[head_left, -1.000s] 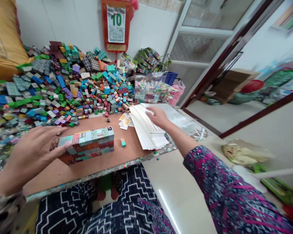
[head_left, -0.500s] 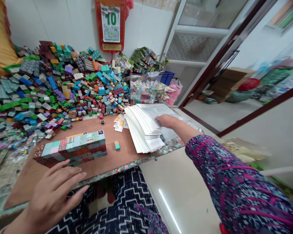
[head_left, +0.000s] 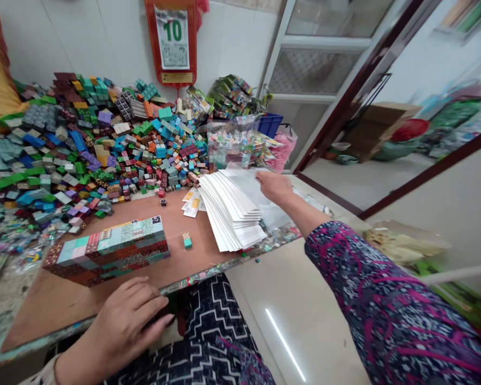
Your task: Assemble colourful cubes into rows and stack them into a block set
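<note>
My left hand (head_left: pixel 126 323) lies on the front edge of a brown board (head_left: pixel 184 264), fingers together and slightly bent, holding nothing. Just beyond it sits a packed slab of patterned cubes (head_left: pixel 108 248), two layers high. A single green cube (head_left: pixel 187 240) stands to the slab's right. My right hand (head_left: pixel 274 184) reaches over the far right of the board, its fingers pinched on a clear plastic bag (head_left: pixel 278 211) from a flat pile. A fanned stack of white sheets (head_left: pixel 230 214) lies right beside that hand.
A big heap of loose coloured cubes (head_left: pixel 84 139) fills the back left. Filled clear bags (head_left: pixel 236 141) and a blue bin (head_left: pixel 270 124) stand behind the sheets. Small yellow cards (head_left: pixel 190 203) lie on the board. A red wall calendar (head_left: pixel 171 40) hangs above; a doorway opens at right.
My left hand left the slab of cubes and drew back to the board's front edge. My right hand moved off the white stack to the clear bags and pinched one.
</note>
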Tool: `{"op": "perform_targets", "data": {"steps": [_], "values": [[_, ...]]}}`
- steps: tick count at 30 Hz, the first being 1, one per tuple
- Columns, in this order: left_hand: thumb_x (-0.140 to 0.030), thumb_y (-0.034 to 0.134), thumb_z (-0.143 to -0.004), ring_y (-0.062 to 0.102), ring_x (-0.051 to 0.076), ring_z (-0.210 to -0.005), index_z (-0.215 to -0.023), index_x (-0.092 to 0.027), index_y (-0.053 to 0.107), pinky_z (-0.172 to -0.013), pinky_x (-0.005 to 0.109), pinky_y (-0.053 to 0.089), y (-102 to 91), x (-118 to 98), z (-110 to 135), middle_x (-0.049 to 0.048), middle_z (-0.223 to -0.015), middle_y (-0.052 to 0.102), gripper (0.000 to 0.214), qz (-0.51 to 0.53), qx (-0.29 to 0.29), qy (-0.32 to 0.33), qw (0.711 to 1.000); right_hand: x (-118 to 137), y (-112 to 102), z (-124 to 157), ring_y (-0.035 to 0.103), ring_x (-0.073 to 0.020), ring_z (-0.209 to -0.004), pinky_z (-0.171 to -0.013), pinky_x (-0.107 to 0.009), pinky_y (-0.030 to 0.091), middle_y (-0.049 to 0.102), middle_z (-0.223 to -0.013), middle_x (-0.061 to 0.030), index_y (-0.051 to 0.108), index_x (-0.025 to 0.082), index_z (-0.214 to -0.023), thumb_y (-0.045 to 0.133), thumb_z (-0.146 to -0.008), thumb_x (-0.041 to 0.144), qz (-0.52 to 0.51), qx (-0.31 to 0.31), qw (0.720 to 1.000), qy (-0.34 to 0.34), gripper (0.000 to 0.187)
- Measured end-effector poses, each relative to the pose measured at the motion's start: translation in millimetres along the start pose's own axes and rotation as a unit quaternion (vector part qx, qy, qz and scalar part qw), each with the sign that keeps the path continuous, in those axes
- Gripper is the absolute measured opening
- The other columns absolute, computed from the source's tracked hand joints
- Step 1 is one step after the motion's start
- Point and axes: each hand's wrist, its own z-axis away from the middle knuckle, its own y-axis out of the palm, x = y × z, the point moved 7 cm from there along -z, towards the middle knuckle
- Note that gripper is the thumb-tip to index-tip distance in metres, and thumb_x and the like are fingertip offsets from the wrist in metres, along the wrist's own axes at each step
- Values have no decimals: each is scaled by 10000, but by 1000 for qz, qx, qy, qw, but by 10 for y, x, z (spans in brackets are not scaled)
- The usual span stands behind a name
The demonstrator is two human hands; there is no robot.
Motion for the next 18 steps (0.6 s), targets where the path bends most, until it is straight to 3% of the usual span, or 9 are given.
{"op": "perform_targets", "data": {"steps": [5, 7, 9, 11, 13, 15, 16, 18], "values": [[-214, 561, -884, 640, 161, -746, -956, -202, 655, -837, 356, 519, 37, -79, -45, 24, -823, 690, 119, 73, -1, -27, 997, 140, -434, 61, 575, -198, -776, -557, -294, 248, 671, -956, -111, 620, 146, -1047, 340, -913, 123, 14, -85, 996, -12, 312], [-251, 548, -892, 645, 165, -763, -954, -221, 674, -774, 325, 521, 133, -20, -54, 28, -841, 696, 143, 148, 24, -96, 984, 287, -590, 268, 560, -199, -779, -594, -305, 270, 669, -905, -108, 641, 138, -969, 364, -901, 122, 20, -109, 992, -55, 285], [-339, 530, -901, 653, 174, -783, -937, -223, 692, -719, 298, 520, 305, 99, -39, 39, -846, 701, 202, 268, 54, -218, 937, 482, -684, 618, 544, -199, -763, -649, -318, 314, 668, -848, -94, 657, 142, -910, 393, -885, 119, 26, -132, 984, -120, 266], [-452, 517, -893, 664, 190, -826, -953, -202, 692, -743, 300, 530, 526, 209, 6, 62, -866, 709, 311, 421, 62, -366, 827, 694, -723, 1093, 531, -191, -723, -690, -323, 361, 668, -802, -67, 665, 159, -861, 405, -881, 109, 25, -178, 965, -192, 265], [-536, 494, -883, 673, 201, -871, -1066, -172, 645, -802, 321, 538, 739, 215, 10, 97, -934, 712, 434, 584, 39, -472, 660, 873, -700, 1611, 543, -188, -750, -795, -333, 415, 680, -846, -59, 671, 166, -878, 432, -889, 112, 2, -234, 940, -249, 245], [-559, 458, -895, 680, 200, -891, -1155, -149, 579, -829, 328, 539, 891, 146, -88, 138, -1008, 701, 500, 698, 21, -508, 503, 985, -589, 2042, 576, -198, -855, -923, -364, 423, 692, -933, -71, 673, 153, -932, 456, -873, 82, -40, -242, 930, -273, 236], [-563, 429, -907, 684, 197, -881, -1149, -139, 567, -819, 321, 543, 940, 126, -153, 154, -1016, 697, 508, 727, 12, -518, 451, 1025, -525, 2217, 586, -202, -902, -946, -374, 427, 695, -968, -76, 674, 150, -945, 464, -866, 69, -61, -240, 928, -279, 239], [-550, 410, -920, 693, 190, -827, -1098, -124, 571, -776, 306, 555, 1015, 112, -285, 163, -979, 699, 489, 750, 7, -530, 396, 1069, -419, 2488, 602, -213, -939, -951, -394, 446, 699, -1004, -82, 674, 145, -956, 471, -857, 61, -96, -241, 924, -281, 241]]}}
